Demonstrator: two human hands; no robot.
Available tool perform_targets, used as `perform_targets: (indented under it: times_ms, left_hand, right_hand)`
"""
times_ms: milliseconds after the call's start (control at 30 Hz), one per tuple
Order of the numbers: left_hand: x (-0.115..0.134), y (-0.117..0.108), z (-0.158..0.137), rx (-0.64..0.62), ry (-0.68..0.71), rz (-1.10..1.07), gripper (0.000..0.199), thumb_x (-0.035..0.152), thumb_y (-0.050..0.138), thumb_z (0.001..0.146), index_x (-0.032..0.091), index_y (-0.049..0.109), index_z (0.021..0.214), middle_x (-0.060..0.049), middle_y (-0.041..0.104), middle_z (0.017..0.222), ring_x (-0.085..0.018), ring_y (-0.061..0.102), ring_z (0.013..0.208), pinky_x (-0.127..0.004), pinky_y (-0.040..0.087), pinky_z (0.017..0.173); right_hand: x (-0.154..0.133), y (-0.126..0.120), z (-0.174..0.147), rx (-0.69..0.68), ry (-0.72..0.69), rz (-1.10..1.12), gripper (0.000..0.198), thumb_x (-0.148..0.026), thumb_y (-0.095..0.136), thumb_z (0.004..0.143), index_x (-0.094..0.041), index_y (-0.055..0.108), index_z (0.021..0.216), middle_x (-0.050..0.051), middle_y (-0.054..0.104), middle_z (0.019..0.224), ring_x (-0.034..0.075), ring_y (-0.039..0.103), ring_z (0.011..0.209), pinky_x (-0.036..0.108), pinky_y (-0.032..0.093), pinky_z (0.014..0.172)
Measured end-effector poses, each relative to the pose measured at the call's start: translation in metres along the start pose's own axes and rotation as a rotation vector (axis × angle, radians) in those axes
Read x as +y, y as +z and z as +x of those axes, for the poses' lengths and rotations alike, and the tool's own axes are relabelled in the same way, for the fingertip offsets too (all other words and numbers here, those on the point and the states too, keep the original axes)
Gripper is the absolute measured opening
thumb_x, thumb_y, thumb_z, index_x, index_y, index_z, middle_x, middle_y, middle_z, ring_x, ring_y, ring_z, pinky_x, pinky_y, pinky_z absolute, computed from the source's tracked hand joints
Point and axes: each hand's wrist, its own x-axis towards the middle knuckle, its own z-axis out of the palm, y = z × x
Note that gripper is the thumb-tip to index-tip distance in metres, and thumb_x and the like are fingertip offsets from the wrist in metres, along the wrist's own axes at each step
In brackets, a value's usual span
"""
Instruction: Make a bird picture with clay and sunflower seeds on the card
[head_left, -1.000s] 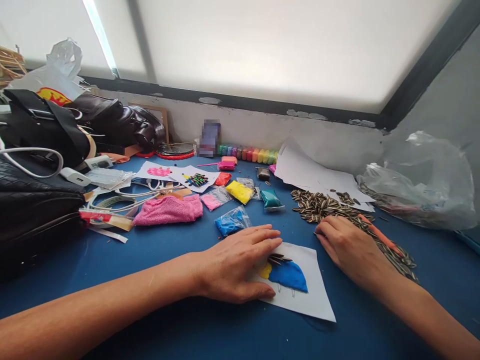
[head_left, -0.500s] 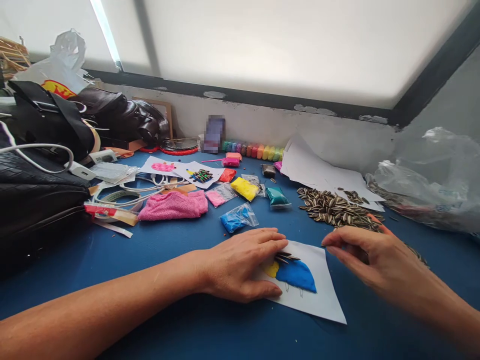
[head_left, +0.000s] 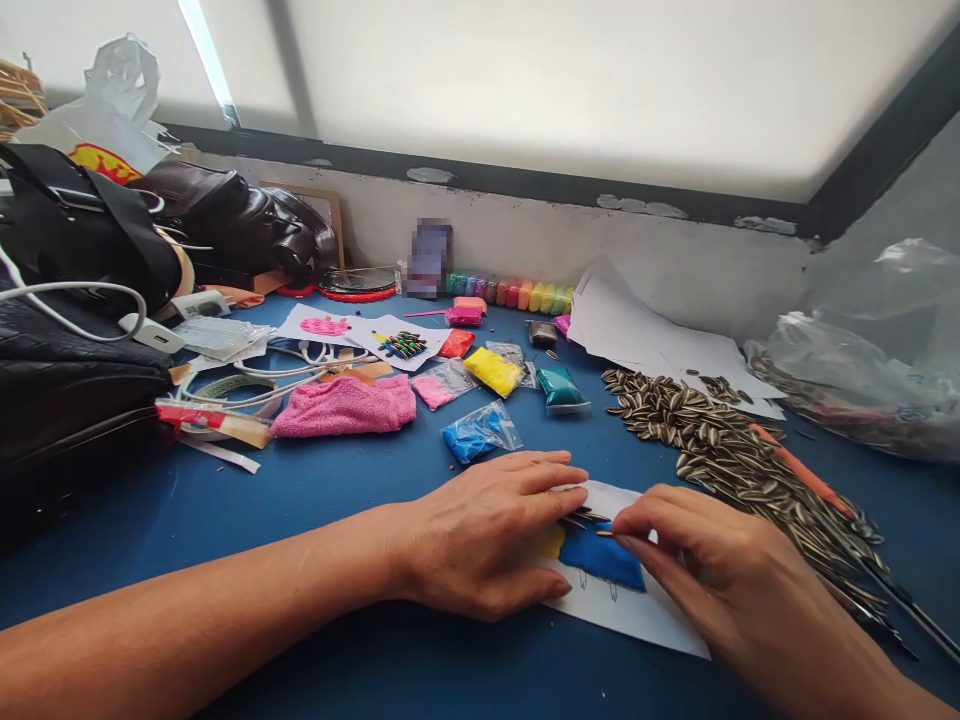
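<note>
My left hand (head_left: 491,530) lies with its fingers stretched out over the left part of a white sheet of paper (head_left: 637,612). On that sheet is a flattened blue clay shape (head_left: 600,558), joined at its left to a bit of yellow clay (head_left: 553,541); short drawn legs show below. Several striped sunflower seeds stand along the top of the blue clay, partly hidden by my left fingers. My right hand (head_left: 712,570) pinches one sunflower seed (head_left: 604,534) between thumb and forefinger, at the upper edge of the blue clay.
A heap of sunflower seeds (head_left: 720,440) spreads at the right, with an orange-handled tool (head_left: 802,468) lying on it. Clay packets, including a blue one (head_left: 480,433), lie ahead. A pink cloth (head_left: 345,407) and black bags (head_left: 75,400) occupy the left; a plastic bag (head_left: 862,350) sits far right.
My right hand has moved left from beside the seed heap to the blue clay, uncovering more seeds and the orange-handled tool. My left hand stays on the paper.
</note>
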Motion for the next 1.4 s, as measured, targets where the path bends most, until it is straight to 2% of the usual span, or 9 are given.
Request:
perform_targets:
  times_ms: [200,567,867,1100,1400]
  left_hand:
    - [0.001,0.002,0.0,0.0,0.026,0.052,0.061,0.038,0.063,0.087,0.006,0.048,0.137,-0.02,0.047,0.146,-0.032,0.035,0.142,-0.046,0.03,0.118]
    - [-0.001,0.003,0.001,0.023,0.067,0.048,0.054,0.036,0.061,0.088,0.001,0.052,0.129,-0.023,0.057,0.134,-0.03,0.053,0.128,-0.04,0.031,0.118]
    - [-0.001,0.003,0.002,0.012,0.073,0.051,0.051,0.037,0.059,0.089,0.003,0.053,0.126,-0.023,0.057,0.133,-0.031,0.053,0.128,-0.04,0.032,0.117]
    - [0.0,0.003,0.002,-0.007,0.069,0.047,0.049,0.035,0.058,0.09,0.006,0.05,0.129,-0.021,0.059,0.132,-0.03,0.053,0.128,-0.043,0.034,0.115]
    - [0.0,0.002,0.002,-0.018,0.068,0.05,0.051,0.036,0.058,0.09,0.003,0.051,0.129,-0.022,0.057,0.134,-0.03,0.052,0.128,-0.04,0.032,0.116]
  right_hand:
    - [0.002,0.013,-0.008,0.044,-0.015,-0.107,0.019,-0.024,0.049,0.096,-0.024,0.065,0.087,0.003,0.066,0.082,0.016,0.062,0.074,0.028,0.05,0.065]
    - [0.004,0.017,-0.004,0.075,-0.09,-0.202,0.017,-0.023,0.05,0.097,-0.022,0.062,0.086,0.003,0.063,0.08,0.017,0.059,0.072,0.029,0.048,0.067]
    - [0.003,0.019,-0.002,0.075,-0.107,-0.238,0.019,-0.023,0.048,0.097,-0.021,0.062,0.084,0.003,0.062,0.077,0.017,0.058,0.07,0.031,0.048,0.069]
    - [-0.002,0.02,0.001,0.081,-0.117,-0.264,0.025,-0.021,0.045,0.098,-0.022,0.058,0.076,0.002,0.061,0.073,0.016,0.056,0.066,0.028,0.045,0.062]
    - [-0.004,0.021,0.003,0.078,-0.139,-0.337,0.029,-0.019,0.043,0.098,-0.022,0.054,0.072,0.001,0.057,0.068,0.015,0.054,0.062,0.028,0.043,0.06]
